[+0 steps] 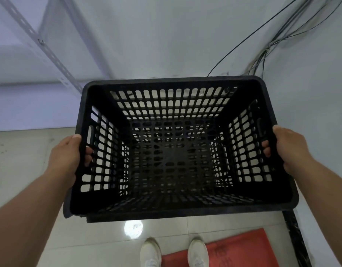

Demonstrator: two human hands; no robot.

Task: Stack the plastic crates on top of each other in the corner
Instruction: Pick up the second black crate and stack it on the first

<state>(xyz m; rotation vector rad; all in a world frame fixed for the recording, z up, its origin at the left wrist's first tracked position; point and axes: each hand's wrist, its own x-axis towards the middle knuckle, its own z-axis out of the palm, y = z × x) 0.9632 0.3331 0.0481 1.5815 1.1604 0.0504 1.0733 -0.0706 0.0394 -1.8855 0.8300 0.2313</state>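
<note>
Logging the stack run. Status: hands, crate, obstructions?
Left hand and right hand each grip a side handle of the black perforated plastic crate. Crate empty, near the wall corner. Black cables hang behind.

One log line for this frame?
black perforated plastic crate | left hand, right hand grip side handles | empty | held by corner wall

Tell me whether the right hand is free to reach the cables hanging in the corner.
Probably not as things stand. The right hand grips the black crate's side handle, as does the left hand, and the crate sits between the person and the cables.
</note>
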